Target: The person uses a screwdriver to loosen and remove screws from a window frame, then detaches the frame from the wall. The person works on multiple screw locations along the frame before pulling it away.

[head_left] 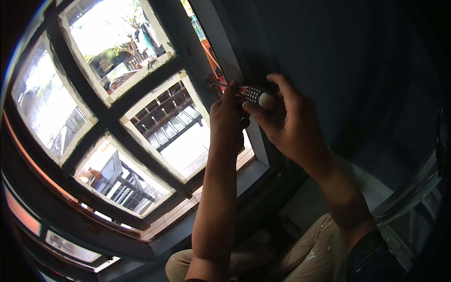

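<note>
A screwdriver (253, 95) lies across the upper middle of the head view, its dark handle dotted with pale studs and ending in a white cap. Its thin shaft points left to a small rusty metal fitting (211, 81) on the edge of the dark window frame (157, 75). My left hand (226, 115) is closed about the shaft close to the handle. At the handle's end, my right hand (290, 120) has its thumb against the grip, with the index finger raised off it. Its other fingers are partly hidden behind the handle.
Glass panes (164, 122) fill the opened window sash on the left, with a bench and greenery outside. A grey jamb and sill (253, 176) run beside my forearms. A dark wall (376, 70) stands at right. My bent knees (310, 249) are below.
</note>
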Available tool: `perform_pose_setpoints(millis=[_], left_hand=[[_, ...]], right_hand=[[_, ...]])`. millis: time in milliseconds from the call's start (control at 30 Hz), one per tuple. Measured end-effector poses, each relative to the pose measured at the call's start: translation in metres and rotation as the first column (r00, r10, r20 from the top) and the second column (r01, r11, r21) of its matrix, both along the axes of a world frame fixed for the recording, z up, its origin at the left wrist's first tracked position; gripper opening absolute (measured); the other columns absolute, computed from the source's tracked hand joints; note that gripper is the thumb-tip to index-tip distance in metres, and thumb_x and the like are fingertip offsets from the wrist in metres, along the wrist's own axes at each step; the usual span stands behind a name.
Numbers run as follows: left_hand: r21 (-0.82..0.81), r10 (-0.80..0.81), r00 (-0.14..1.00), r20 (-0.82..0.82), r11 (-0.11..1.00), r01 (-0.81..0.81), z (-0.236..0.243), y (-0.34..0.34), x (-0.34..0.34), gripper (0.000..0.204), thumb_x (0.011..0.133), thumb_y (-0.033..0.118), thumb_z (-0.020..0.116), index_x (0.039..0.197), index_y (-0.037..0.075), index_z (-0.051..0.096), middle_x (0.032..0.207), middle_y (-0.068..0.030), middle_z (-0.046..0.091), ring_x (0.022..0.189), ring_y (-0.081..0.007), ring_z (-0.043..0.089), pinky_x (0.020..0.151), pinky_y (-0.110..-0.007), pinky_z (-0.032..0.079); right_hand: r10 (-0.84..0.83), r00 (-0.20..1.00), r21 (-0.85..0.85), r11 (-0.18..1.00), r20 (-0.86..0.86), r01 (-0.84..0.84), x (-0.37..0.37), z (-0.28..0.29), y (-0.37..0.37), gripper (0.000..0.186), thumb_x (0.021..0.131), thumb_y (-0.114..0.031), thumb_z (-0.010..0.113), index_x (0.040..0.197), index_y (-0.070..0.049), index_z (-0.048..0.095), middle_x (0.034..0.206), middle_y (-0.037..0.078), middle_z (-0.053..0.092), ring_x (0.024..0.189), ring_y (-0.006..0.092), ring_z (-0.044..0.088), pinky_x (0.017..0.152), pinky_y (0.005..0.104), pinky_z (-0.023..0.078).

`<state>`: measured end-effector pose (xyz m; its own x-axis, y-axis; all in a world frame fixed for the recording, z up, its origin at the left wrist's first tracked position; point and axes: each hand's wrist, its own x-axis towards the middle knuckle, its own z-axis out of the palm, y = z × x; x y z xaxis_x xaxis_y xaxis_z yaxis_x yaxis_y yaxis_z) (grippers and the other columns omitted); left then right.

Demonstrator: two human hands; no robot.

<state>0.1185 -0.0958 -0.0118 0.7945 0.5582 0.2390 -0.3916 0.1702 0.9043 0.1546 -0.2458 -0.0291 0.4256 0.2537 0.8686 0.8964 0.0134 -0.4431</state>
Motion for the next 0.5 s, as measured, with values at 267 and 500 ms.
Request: perform_pose_setpoints(millis=[267,500], left_hand=[[0.095,-0.051,0.993,-0.103,0.994,0.061,0.013,-0.008,-0.008,0.037,0.106,0.044,0.065,0.098,0.008,0.067,0.075,0.0012,0.058,0.056,-0.0069,0.049,0.049,-0.025,0.034],[0.045,0.042,0.997,0.059,0.998,-0.045,0.007,-0.019,-0.007,0.041,0.108,0.047,0.058,0.095,0.008,0.064,0.073,0.0004,0.055,0.054,-0.0081,0.047,0.047,-0.026,0.034]], right_hand=[[-0.159,0.935,-0.026,0.984,0.318,0.177,0.006,0.002,0.001,0.039,0.095,0.001,0.072,0.133,-0.002,0.063,0.118,0.016,0.064,0.098,0.0279,0.073,0.077,0.0359,0.059],[-0.022,0.999,-0.029,0.999,-0.027,0.021,-0.009,0.009,-0.005,0.031,0.096,-0.005,0.076,0.124,0.001,0.065,0.108,0.016,0.066,0.092,0.0296,0.074,0.074,0.0377,0.059]])
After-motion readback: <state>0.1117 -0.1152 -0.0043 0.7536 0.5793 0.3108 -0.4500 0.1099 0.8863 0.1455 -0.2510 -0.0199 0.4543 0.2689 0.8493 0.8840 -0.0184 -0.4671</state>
